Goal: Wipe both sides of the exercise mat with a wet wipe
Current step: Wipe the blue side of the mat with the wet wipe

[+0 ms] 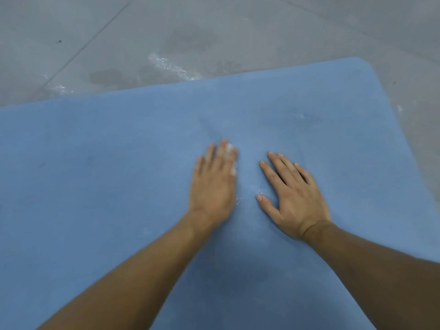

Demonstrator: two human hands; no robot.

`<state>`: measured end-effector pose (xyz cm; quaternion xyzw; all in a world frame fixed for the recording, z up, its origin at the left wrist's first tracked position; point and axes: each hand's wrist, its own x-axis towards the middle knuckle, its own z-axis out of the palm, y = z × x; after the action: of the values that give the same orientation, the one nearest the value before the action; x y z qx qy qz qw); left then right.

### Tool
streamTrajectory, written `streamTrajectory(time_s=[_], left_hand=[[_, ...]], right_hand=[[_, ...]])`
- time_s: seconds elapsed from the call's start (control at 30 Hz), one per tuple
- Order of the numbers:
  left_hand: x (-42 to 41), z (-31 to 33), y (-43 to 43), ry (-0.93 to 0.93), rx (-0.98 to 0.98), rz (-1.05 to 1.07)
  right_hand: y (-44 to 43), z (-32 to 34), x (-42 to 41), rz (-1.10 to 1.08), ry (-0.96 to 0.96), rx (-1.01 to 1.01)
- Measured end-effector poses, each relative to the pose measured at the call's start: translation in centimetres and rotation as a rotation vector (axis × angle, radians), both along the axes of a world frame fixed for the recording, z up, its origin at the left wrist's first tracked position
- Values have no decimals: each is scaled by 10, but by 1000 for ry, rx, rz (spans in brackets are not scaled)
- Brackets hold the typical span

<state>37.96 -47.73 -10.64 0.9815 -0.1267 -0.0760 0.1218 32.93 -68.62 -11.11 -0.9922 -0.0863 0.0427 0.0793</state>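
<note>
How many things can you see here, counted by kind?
Exercise mats: 1, the blue mat.
Hands: 2, the left hand and the right hand, both flat on the mat.
Wet wipes: 1, a white wet wipe, mostly hidden under the left hand.
Total: 4.

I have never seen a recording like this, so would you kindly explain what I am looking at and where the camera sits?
There is no machine here: a person works with bare hands, and the one picture comes from a camera worn on their head, looking forward and down. A blue exercise mat lies on a grey floor, which shows shiny wet streaks beyond the mat's far edge. The left hand presses flat on the mat with a white wet wipe under it, peeking out beside the fingers. The right hand rests flat, fingers spread, holding nothing.
</note>
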Motion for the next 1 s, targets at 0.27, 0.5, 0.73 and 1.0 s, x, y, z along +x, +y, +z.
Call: streamTrajectory(time_s=[0.27, 0.5, 0.73, 1.0], left_hand=[[30, -4, 34, -12, 91, -252], [142, 4, 127, -9, 92, 307], [92, 0, 46, -18, 9, 23], [17, -4, 18, -8, 55, -414]], right_hand=[[-1, 0, 1, 10, -7, 3], [0, 2, 1, 4, -4, 18], [-1, 1, 1, 6, -14, 25], [0, 1, 2, 11, -31, 18]])
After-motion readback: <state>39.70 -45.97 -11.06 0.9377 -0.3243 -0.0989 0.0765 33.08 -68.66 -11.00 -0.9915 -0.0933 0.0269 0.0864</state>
